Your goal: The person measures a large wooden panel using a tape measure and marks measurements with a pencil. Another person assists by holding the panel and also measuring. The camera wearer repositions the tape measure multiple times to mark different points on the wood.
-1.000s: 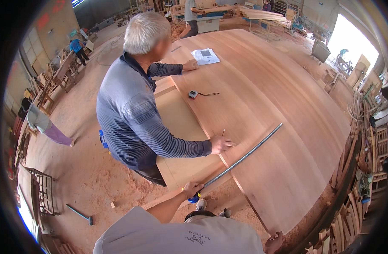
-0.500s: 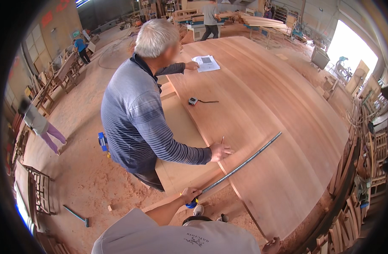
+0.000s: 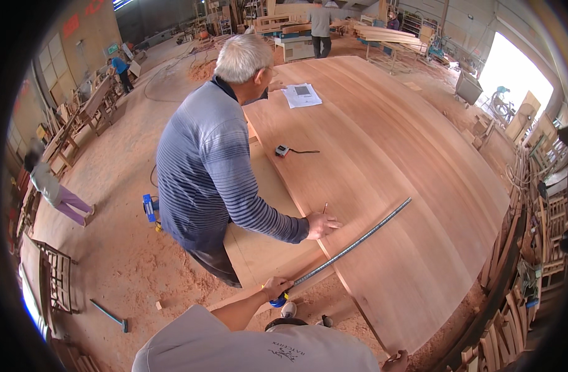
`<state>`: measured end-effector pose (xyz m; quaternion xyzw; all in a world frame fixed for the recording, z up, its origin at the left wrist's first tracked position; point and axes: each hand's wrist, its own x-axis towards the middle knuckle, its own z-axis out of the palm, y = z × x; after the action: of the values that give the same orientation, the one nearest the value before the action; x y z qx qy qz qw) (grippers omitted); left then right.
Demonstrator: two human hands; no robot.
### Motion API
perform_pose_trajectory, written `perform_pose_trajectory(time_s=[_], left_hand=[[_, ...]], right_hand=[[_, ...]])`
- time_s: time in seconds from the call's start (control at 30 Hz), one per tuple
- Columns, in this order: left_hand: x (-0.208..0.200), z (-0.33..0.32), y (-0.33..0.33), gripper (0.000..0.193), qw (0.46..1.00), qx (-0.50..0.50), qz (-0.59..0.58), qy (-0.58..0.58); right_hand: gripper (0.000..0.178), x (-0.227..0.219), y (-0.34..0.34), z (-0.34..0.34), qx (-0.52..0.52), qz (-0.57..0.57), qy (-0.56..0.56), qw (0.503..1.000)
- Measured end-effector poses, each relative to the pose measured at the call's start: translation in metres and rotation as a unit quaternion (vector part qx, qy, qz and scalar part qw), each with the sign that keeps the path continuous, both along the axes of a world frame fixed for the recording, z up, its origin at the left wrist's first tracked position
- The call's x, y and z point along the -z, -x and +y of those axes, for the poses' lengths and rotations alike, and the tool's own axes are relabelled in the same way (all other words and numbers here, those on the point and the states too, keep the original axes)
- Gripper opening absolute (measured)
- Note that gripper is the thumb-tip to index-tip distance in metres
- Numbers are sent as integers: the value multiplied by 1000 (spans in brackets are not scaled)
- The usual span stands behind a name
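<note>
My left hand (image 3: 276, 287) is closed around a tape measure (image 3: 352, 245). Its blue and yellow case shows under the hand, and the long dark blade reaches over the large wooden panel (image 3: 414, 248), pointing up and right. At the panel's near corner, by the lower edge of the view, is my right hand (image 3: 395, 361); only a small part shows, and its grip is unclear. A co-worker in a striped shirt leans over the panel's left edge. That person's near hand (image 3: 323, 225) rests beside the blade with a pencil (image 3: 325, 208) in it.
Printed papers (image 3: 302, 95) and a second tape measure (image 3: 282, 150) lie on the panel. A lighter board (image 3: 265, 242) is under its left side. A hammer (image 3: 113, 317) lies on the dusty floor. Wood pieces (image 3: 507, 322) are stacked at right. Other people stand farther off.
The co-worker's head and body have shifted right, and the far hand has drawn back from the papers. The tape blade's far end has dipped slightly. My left hand stays closed on the tape measure.
</note>
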<state>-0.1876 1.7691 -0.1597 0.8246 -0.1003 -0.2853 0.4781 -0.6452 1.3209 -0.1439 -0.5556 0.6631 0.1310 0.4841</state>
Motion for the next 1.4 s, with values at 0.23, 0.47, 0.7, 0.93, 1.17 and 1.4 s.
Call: perform_pose_trajectory(time_s=[0.23, 0.47, 0.7, 0.93, 1.17, 1.4], left_hand=[[-3, -6, -2, 45, 999, 7, 31, -10], [1, -4, -1, 49, 999, 10, 10, -48], [-5, 3, 1, 44, 998, 11, 34, -56], [-5, -1, -1, 44, 999, 1, 33, -32], [-8, 0, -1, 42, 1000, 6, -2, -3], [-102, -62, 11, 46, 989, 103, 68, 84]], right_hand=[[53, -66, -15, -8, 135, -433, -795, 402], [37, -28, 5, -24, 147, -451, -665, 576], [32, 22, 16, -46, 152, -305, -367, 865], [39, -144, -77, 64, -289, -136, 438, 840], [35, -134, -106, 68, -288, -149, 479, 816], [10, -144, -178, 82, -182, -345, 344, 854]])
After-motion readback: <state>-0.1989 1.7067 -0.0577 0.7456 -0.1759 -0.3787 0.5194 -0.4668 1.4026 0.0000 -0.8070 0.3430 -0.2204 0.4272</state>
